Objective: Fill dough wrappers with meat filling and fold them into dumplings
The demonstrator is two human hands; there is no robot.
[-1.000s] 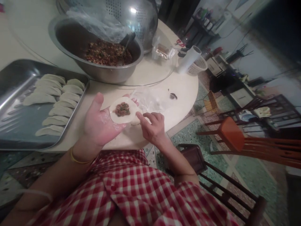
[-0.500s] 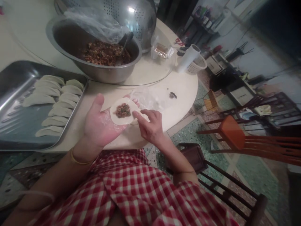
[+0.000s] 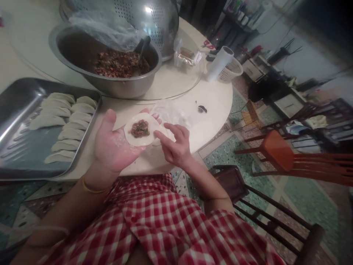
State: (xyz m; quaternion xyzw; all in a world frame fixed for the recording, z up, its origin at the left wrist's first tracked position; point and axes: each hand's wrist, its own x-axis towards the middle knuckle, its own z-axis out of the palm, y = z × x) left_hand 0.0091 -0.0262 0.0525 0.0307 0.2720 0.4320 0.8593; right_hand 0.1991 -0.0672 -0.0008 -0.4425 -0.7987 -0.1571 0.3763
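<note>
On the upturned palm of my left hand (image 3: pixel 114 145) rests a round dumpling wrapper (image 3: pixel 131 137), with a mound of minced filling (image 3: pixel 140 129) flecked with green in its middle. White flour dusts that palm, and the fingers stretch out beneath the wrapper. My right hand (image 3: pixel 176 145) is at the wrapper's right edge, its index fingertip touching the rim and its other fingers apart and partly bent. Left of my hands, a metal tray (image 3: pixel 22 136) holds two rows of folded dumplings (image 3: pixel 67 134). Behind them stands a steel bowl (image 3: pixel 129 86) of filling with a dark-handled utensil (image 3: pixel 143 48).
A clear plastic bag (image 3: pixel 172 112) lies on the table behind my right hand. Farther back are a perforated steel colander (image 3: pixel 162 22), a wrapped package (image 3: pixel 187 55), a plastic roll (image 3: pixel 220 62) and a white basket (image 3: pixel 231 70). Wooden chairs (image 3: pixel 277 150) stand to the right.
The view has shifted slightly. My left hand and the filled wrapper sit a little farther left in the picture. My right index finger stays at the wrapper's edge.
</note>
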